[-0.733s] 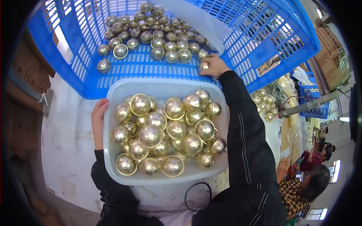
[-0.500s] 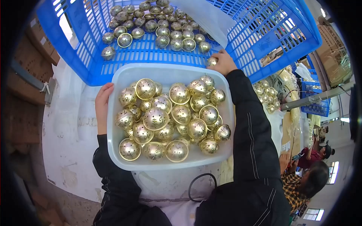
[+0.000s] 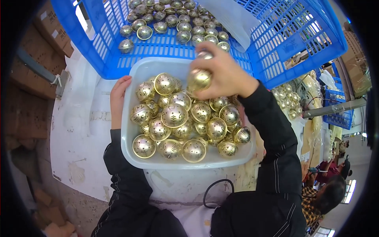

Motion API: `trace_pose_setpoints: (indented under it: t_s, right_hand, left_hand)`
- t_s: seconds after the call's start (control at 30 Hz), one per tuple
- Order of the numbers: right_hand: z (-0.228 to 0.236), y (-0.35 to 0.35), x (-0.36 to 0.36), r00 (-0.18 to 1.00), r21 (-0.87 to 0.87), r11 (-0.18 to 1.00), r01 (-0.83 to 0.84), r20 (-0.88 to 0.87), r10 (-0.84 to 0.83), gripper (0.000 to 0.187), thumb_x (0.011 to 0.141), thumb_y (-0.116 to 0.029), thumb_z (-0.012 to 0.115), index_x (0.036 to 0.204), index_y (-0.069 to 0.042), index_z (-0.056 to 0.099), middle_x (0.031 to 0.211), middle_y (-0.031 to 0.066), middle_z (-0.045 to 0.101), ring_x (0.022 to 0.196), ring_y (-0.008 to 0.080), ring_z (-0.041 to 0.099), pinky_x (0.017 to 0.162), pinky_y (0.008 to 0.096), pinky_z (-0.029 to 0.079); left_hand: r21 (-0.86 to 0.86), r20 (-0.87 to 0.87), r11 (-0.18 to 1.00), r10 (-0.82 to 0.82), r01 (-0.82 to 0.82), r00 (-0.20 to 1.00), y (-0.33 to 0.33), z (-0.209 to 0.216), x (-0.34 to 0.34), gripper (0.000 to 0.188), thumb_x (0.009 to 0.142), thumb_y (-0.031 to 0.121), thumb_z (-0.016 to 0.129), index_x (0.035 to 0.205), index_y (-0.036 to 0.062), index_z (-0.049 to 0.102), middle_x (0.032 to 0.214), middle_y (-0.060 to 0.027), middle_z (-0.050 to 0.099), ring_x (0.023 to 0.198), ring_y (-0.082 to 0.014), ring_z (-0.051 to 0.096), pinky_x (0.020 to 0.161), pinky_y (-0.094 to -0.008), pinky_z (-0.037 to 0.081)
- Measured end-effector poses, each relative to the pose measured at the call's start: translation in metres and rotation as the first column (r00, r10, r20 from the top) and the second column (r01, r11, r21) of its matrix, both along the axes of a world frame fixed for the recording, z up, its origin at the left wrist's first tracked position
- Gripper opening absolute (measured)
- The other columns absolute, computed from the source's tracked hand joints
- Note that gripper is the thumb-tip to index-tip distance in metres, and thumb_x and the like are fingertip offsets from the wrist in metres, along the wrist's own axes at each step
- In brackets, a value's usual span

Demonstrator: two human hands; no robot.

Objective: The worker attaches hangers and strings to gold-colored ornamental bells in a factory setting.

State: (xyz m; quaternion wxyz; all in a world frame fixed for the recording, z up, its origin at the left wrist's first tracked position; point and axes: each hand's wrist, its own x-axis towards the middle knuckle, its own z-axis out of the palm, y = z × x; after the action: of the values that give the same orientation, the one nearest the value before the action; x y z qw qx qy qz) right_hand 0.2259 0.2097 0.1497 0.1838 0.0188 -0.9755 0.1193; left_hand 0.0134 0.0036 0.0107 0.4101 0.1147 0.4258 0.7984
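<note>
A white plastic tub (image 3: 181, 162) is heaped with round gold jingle bells (image 3: 174, 115), each with a raised rim and a dark printed pattern. My left hand (image 3: 119, 91) grips the tub's left edge, partly hidden by it. Over the tub's far right part, my right hand (image 3: 221, 73) is closed around two gold bells (image 3: 200, 79), slightly blurred by motion. Behind the tub stands a blue slatted plastic crate (image 3: 294, 51), lying with its open side toward me, holding many more gold bells (image 3: 183, 37).
A white worktable (image 3: 85, 158) lies under the tub. Translucent plastic sheeting (image 3: 233, 23) hangs in the crate. Bagged gold bells (image 3: 286, 96), a metal bar (image 3: 335, 108) and another blue crate (image 3: 337, 118) are at right. Cardboard boxes (image 3: 51, 29) stack at left. Other people sit farther right.
My right hand has come from the crate's near right corner to above the tub, bringing bells along. My left hand stays on the tub's edge. The view has shifted slightly.
</note>
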Motion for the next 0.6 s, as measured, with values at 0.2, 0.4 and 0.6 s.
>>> trace_pose_setpoints:
  t_s: [0.2,0.4,0.6]
  right_hand:
    - [-0.008,-0.024,-0.029,0.962,-0.006,1.000,-0.012,0.273,0.013,0.058,0.062,-0.039,0.087,0.110,-0.013,0.068,0.125,0.0200,0.053,0.109,0.0400,0.057,0.091,0.0452,0.049]
    - [-0.004,0.056,-0.030,0.997,-0.344,0.938,0.050,0.078,-0.025,0.056,0.074,-0.044,0.083,0.115,-0.009,0.066,0.136,0.0216,0.049,0.118,0.0384,0.056,0.098,0.0444,0.047]
    - [-0.082,0.175,-0.032,0.864,0.244,0.848,0.471,0.066,-0.499,0.062,0.068,-0.052,0.083,0.117,-0.017,0.069,0.142,0.0259,0.044,0.127,0.0452,0.046,0.107,0.0507,0.040]
  left_hand:
    - [-0.013,-0.035,0.998,0.056,-0.056,0.998,-0.005,0.036,0.017,0.012,0.096,0.013,0.048,0.096,0.0035,0.056,0.087,-0.0058,0.058,0.081,-0.0141,0.061,0.076,-0.0295,0.052]
    - [-0.002,0.085,0.998,0.069,-0.069,0.994,-0.005,0.022,0.005,0.009,0.095,0.009,0.054,0.098,0.0027,0.060,0.087,-0.0055,0.062,0.077,-0.0127,0.062,0.070,-0.0265,0.051]
    - [-0.008,-0.005,0.998,0.064,-0.064,0.998,0.002,-0.015,-0.009,0.012,0.092,0.008,0.061,0.101,0.0014,0.064,0.091,-0.0023,0.064,0.083,-0.0101,0.061,0.074,-0.0220,0.048]
